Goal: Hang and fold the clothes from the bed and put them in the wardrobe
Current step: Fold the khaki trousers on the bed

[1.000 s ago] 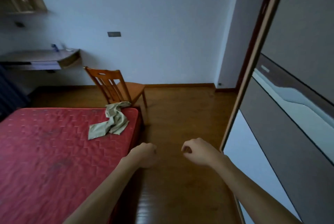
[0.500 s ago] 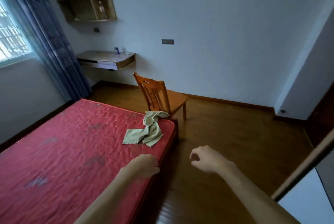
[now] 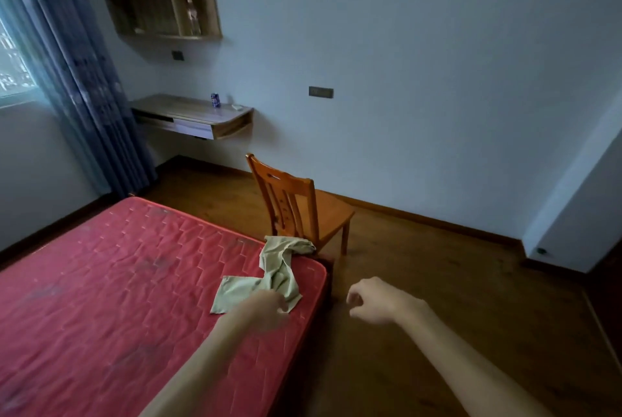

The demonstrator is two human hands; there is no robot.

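- View swung from wardrobe to bed (image 3: 117, 282); green garment (image 3: 276, 268) at its 2 o'clock corner.
- Left hand (image 3: 266, 310) now reaches it, blurred, grip unclear; pickup likely next.
- Right hand (image 3: 380, 300) loosely curled, empty.

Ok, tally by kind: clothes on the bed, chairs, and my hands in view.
Clothes on the bed: 1, a green garment
Chairs: 1, the wooden chair
Hands: 2, left hand and right hand
Total: 4

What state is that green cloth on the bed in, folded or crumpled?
Crumpled, not folded: the green garment lies twisted and bunched at the corner of the red bed, one end flat.
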